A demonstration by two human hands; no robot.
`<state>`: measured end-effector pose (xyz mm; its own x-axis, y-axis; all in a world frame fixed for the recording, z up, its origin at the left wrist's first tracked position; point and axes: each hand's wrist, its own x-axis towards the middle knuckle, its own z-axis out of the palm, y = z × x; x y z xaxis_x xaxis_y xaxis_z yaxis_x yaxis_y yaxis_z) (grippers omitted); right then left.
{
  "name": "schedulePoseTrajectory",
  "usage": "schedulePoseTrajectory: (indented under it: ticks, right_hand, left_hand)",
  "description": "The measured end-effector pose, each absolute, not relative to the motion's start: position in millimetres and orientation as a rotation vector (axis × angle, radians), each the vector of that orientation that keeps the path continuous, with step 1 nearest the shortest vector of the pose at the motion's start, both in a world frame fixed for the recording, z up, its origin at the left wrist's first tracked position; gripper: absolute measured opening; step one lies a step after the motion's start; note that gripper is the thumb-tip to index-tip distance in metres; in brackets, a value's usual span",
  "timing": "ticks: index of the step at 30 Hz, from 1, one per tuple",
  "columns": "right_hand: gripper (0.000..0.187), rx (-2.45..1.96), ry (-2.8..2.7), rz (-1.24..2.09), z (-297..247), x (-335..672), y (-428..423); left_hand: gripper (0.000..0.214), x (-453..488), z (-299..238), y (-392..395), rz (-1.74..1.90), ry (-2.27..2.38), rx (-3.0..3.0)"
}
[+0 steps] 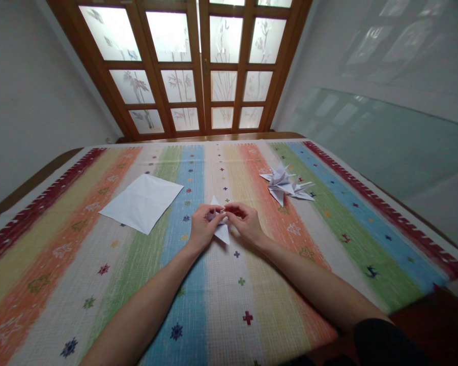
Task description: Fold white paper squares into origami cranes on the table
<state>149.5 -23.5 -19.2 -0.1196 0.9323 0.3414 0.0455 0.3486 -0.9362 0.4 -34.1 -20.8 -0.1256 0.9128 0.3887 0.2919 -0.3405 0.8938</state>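
Between my hands, over the middle of the table, is a folded white paper figure (pixel 222 233), with one point toward me and another pointing away. My left hand (pixel 205 223) is closed on its left side, thumb and fingers pinching the paper. My right hand (pixel 246 221) pinches the figure's right end, its fingertips meeting those of the left hand. The fingers hide much of the folded middle. To the left lies a creased white square sheet of paper (pixel 142 203). Right of my hands sits a cluster of folded paper cranes (pixel 284 183) with pointed wings.
A striped, patterned tablecloth (pixel 248 284) covers the table. A glass panel (pixel 366 127) leans along the right wall. Beyond the far table edge stand wooden doors (pixel 204 91) with frosted panes. The table's near edge shows at the lower right.
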Motion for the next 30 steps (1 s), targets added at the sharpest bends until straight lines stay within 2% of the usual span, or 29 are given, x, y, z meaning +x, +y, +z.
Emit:
schedulePoseTrajectory:
  ticks: [5,13,18,21,26,30]
  right_hand:
    - [0.011,-0.922,-1.556,0.985,-21,150,-22]
    - [0.014,-0.925,-1.666,0.813,-19,148,-23]
    - [0.014,-0.897,-1.665,0.773,-17,155,-17]
    - [0.014,-0.863,-1.622,0.853,-16,158,-12]
    - [0.014,-0.852,-1.539,0.994,-16,159,-8]
    - [0.024,-1.014,-1.434,1.177,-18,159,-7]
  left_hand:
    - [0.030,1,-29,-32,1.484,1.329,1.582]
    - [0.032,0,-32,-35,1.426,1.444,1.888]
    - [0.044,-5,-32,-32,1.513,1.344,1.964]
    - [0.041,-7,-33,-28,1.515,1.319,1.774]
    - [0.033,-7,-34,-25,1.322,1.305,1.438]
    - [0.036,-8,-33,-24,1.480,1.451,1.325]
